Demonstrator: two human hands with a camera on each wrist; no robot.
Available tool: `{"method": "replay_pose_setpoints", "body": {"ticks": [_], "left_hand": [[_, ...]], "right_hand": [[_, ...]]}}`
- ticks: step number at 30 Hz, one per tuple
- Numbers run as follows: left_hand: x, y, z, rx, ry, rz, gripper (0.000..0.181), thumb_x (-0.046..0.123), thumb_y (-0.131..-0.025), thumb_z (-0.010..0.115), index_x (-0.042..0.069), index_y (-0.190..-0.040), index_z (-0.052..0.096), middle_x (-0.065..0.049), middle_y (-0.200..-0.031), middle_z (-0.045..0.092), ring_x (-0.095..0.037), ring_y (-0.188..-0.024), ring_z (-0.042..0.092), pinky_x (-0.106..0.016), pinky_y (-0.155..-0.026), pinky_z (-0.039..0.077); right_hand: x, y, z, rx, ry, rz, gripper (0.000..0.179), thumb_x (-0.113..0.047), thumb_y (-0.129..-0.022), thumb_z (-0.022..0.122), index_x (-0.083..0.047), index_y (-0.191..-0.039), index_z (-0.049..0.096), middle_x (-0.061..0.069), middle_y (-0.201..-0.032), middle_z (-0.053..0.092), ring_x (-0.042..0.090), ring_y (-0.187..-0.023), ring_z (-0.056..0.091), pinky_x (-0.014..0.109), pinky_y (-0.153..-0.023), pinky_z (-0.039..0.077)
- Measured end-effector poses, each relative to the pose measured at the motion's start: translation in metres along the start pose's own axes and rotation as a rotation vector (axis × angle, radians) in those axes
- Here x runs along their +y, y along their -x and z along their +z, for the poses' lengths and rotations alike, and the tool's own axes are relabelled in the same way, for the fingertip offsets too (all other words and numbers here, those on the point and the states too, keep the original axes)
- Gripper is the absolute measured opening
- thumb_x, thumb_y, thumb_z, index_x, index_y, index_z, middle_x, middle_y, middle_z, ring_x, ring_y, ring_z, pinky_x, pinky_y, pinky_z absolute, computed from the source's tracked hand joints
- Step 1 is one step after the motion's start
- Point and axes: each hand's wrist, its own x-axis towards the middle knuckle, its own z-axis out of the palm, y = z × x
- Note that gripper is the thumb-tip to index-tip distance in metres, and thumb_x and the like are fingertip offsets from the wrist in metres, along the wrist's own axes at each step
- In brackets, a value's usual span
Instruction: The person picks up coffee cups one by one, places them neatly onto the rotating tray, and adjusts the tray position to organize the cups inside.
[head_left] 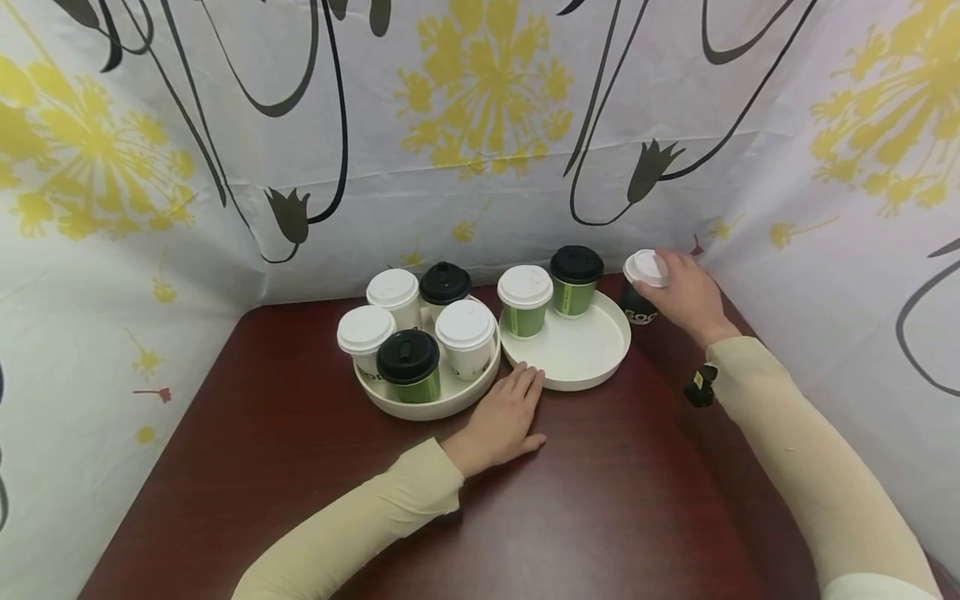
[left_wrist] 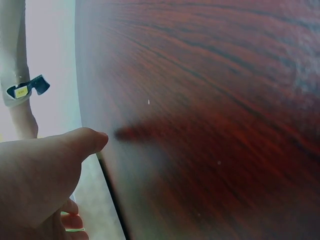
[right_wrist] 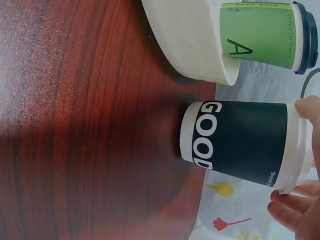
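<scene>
A black paper coffee cup with a white lid stands upright at the back right, beside the right tray. My right hand grips it by the lid from above; in the right wrist view thumb and fingers curl round the lid of this coffee cup, marked "GOOD". Whether its base touches the table is hard to tell. My left hand lies with straight fingers at the front, where the two trays meet, fingertips at the rim of the right tray. A green cup with white lid and a green cup with black lid stand on that tray.
The left round tray carries several lidded cups, among them a green cup with black lid. A patterned cloth hangs behind and at both sides of the dark red wooden table.
</scene>
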Motion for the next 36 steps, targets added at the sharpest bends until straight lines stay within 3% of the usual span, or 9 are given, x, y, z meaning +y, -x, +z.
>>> {"method": "replay_pose_setpoints", "body": {"ticks": [26,36], "left_hand": [[0.0,-0.001,0.001,-0.004,-0.018,-0.001,0.095,0.063,-0.09,0.057,0.003,-0.156,0.024,-0.012,-0.159,0.032,-0.029,-0.153,0.024,-0.036,-0.12,0.033],[0.0,0.0,0.0,0.007,-0.02,0.003,0.096,0.063,-0.089,0.058,0.003,-0.156,0.024,-0.012,-0.159,0.033,-0.029,-0.153,0.025,-0.036,-0.12,0.033]], "right_hand": [[-0.009,-0.002,-0.021,0.018,0.002,-0.03,0.071,-0.042,-0.089,0.067,0.0,-0.142,0.044,0.034,-0.134,0.05,0.051,-0.114,0.051,0.065,-0.088,0.041],[-0.023,0.001,-0.035,0.029,-0.004,-0.04,0.069,-0.042,-0.089,0.067,-0.002,-0.141,0.047,0.032,-0.135,0.051,0.048,-0.117,0.051,0.064,-0.088,0.041]]}}
